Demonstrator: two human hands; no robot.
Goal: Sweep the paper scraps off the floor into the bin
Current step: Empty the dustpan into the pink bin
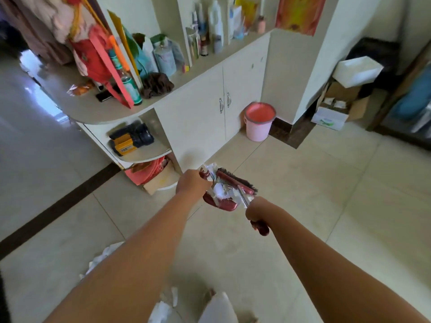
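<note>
Both bare arms are stretched forward and down from the lower edge of the view, converging over the tiled floor (pixel 303 183). The left hand (pixel 191 183) is seen from the back, its fingers curled round the handle end of a dark red dustpan (pixel 219 201); the exact grip is hidden by the hand itself. The right hand (pixel 256 209) is closed round the handle of a brush (pixel 235 183), with the dark red handle end sticking out below the fist, toward the camera. The metal shaft runs up from the fist to the brush head, whose dark bristles lie over the far side of the dustpan.

White paper scraps (pixel 221 190) are heaped in the dustpan, crumpled and partly pressed under the brush head. Whether the dustpan is lifted or resting on the tiles cannot be told. More white scraps (pixel 163 308) are seen on the floor at the bottom of the view, near the person's pale-clad leg, and another crumpled piece lies beside the left forearm.

The pink bin (pixel 259 121) stands upright and open against the white cupboard (pixel 210 113), in the corner by the wall, well beyond the hands and apart from the dustpan.
</note>
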